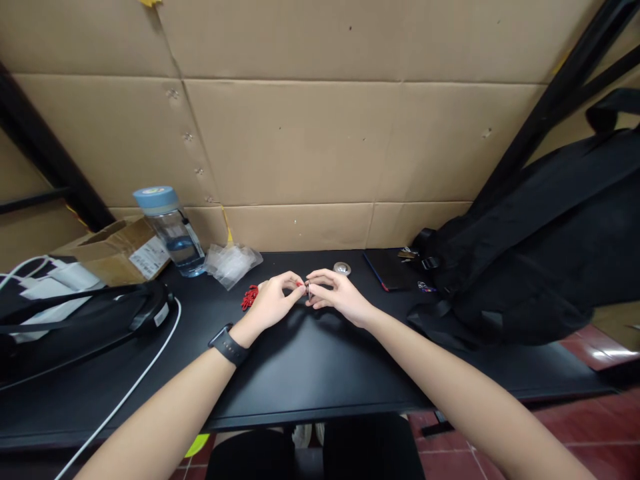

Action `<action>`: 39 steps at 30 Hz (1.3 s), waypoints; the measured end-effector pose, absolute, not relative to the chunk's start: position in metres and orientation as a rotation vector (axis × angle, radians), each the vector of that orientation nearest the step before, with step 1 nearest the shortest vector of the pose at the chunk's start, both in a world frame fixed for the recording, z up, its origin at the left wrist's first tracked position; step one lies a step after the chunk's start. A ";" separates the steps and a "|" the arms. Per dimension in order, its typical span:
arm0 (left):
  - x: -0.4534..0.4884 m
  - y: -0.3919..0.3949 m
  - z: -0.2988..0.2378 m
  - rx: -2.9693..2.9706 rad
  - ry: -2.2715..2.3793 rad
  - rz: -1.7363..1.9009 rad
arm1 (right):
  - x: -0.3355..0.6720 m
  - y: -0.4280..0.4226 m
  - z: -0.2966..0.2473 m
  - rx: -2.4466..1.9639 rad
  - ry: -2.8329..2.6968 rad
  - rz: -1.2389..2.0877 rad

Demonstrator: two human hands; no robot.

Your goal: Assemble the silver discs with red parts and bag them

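Observation:
My left hand (pixel 274 300), with a black watch (pixel 230 343) on its wrist, pinches a small red piece (pixel 299 285) between thumb and fingers. Fingertip to fingertip with it, my right hand (pixel 343 299) is closed on something small and dark, too tiny to name. Both hands meet just above the black table. Beside the left hand lies a heap of red pieces (pixel 249 297), partly hidden behind the fingers. A round roll of clear tape (pixel 342 269) rests behind the right hand.
Clear plastic bags (pixel 231 263) and a blue-lidded water bottle (pixel 173 233) stand at back left, near a cardboard box (pixel 120 250). A black bag (pixel 90 320) and white cable (pixel 155 357) lie left. Rightward are a dark flat pouch (pixel 389 270), keys (pixel 407 253) and a black backpack (pixel 540 247).

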State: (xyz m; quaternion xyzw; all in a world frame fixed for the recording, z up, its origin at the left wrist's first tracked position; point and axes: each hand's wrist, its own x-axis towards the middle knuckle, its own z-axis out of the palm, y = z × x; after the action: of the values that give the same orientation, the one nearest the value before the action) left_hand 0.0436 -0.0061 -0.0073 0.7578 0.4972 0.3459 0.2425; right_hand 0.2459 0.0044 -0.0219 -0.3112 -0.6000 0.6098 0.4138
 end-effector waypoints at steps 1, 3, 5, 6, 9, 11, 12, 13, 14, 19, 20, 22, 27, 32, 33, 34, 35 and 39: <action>0.043 -0.006 -0.005 2.103 1.380 0.920 | 0.245 0.005 -0.023 -0.782 -1.526 1.504; 0.040 -0.006 -0.001 2.175 1.465 0.832 | 0.245 0.009 -0.026 -0.808 -1.568 1.423; 0.034 -0.006 0.003 2.236 1.631 0.722 | 0.247 0.013 -0.029 -0.885 -1.618 1.311; 0.031 -0.006 0.004 2.267 1.742 0.672 | 0.249 0.016 -0.030 -0.934 -1.661 1.224; 0.019 -0.007 0.003 2.382 2.084 0.521 | 0.260 0.024 -0.030 -1.062 -1.875 0.809; 0.010 -0.008 0.001 2.426 2.264 0.379 | 0.267 0.027 -0.028 -1.108 -2.006 0.547; 0.005 -0.007 0.001 2.419 2.334 0.303 | 0.270 0.028 -0.028 -1.124 -2.045 0.469; 0.001 -0.006 0.000 2.395 2.390 0.234 | 0.272 0.028 -0.027 -1.134 -2.068 0.429; -0.004 -0.005 0.000 2.361 2.435 0.174 | 0.274 0.029 -0.026 -1.137 -2.079 0.417; -0.022 0.001 0.008 2.249 2.474 0.048 | 0.274 0.029 -0.025 -1.116 -2.080 0.442; -0.023 0.002 0.010 2.240 2.473 0.051 | 0.274 0.030 -0.024 -1.098 -2.071 0.456; -0.022 0.000 0.014 2.226 2.485 0.072 | 0.274 0.032 -0.024 -1.045 -2.018 0.523; -0.014 -0.010 0.020 2.242 2.599 0.211 | 0.274 0.039 -0.026 -0.922 -1.790 0.855; -0.019 -0.013 0.022 2.270 2.692 0.391 | 0.274 0.037 -0.023 -0.914 -1.705 1.015; -0.021 -0.013 0.025 2.271 2.695 0.466 | 0.274 0.035 -0.021 -0.907 -1.706 1.025; -0.022 -0.012 0.027 2.264 2.696 0.574 | 0.273 0.034 -0.019 -0.896 -1.706 1.025; -0.022 -0.012 0.031 2.248 2.692 0.706 | 0.272 0.032 -0.017 -0.882 -1.703 1.019; -0.014 -0.012 0.042 2.191 2.568 1.206 | 0.270 0.025 -0.011 -0.858 -1.695 0.962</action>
State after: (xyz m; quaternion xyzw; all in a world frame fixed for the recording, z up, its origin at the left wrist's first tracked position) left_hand -0.0136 -0.0121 0.0425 0.5963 0.6988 0.3282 -0.2199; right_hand 0.2695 0.0250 -0.0111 -0.3525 -0.6963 0.3952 0.4845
